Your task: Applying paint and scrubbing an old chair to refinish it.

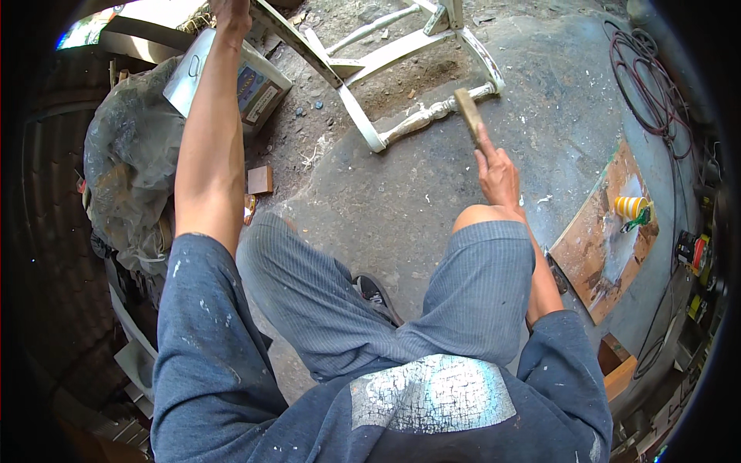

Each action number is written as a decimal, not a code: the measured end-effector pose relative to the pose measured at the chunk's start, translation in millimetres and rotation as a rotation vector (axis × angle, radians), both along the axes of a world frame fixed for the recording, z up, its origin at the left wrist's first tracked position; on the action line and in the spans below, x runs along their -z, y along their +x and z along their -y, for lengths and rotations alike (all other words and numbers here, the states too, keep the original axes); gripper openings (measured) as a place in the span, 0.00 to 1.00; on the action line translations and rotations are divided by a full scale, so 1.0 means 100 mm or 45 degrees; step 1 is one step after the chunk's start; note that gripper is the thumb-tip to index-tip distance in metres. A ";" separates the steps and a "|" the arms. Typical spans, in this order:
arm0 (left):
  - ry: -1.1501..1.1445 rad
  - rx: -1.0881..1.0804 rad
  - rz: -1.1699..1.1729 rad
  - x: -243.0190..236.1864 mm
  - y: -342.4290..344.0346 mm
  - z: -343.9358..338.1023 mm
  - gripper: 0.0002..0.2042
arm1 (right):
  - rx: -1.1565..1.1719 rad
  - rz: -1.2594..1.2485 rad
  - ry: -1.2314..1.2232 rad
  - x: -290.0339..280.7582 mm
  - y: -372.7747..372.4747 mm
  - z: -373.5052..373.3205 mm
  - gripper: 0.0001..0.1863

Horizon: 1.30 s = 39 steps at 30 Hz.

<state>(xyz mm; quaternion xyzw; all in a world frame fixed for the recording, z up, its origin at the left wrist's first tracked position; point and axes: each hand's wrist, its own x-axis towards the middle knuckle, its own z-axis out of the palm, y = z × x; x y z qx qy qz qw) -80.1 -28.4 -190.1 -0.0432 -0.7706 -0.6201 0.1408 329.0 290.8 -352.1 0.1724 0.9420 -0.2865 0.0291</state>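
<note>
A white-painted wooden chair frame (397,55), worn in patches, lies tipped over at the top of the picture, with a turned rail (421,118) between two legs facing me. My right hand (499,176) is closed around a flat, narrow wooden block (467,114). Its index finger stretches along the block, whose far end is at the rail's right part; whether they touch I cannot tell. My left arm reaches far forward, and my left hand (230,14) is beside the chair's upper frame. The picture's edge cuts off its fingers, so its grip is hidden.
On the left stand a square metal can (266,89) and a heap under clear plastic (127,170); a small wooden block (260,180) lies nearby. At right are a stained board (575,255) with a yellow-striped cup (631,207), coiled hose (644,69) and tools (695,251).
</note>
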 end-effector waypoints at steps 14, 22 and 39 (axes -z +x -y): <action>0.029 -0.058 0.016 -0.08 0.19 -0.11 0.11 | -0.120 -0.053 0.131 -0.10 -0.18 0.15 0.30; 0.156 0.049 -0.195 0.13 0.04 -0.32 0.04 | -0.199 0.031 0.193 0.31 -1.27 0.00 0.30; 0.166 -0.054 -0.397 -0.31 0.42 -0.33 0.32 | -0.434 0.364 -0.066 -0.35 -0.43 1.11 0.27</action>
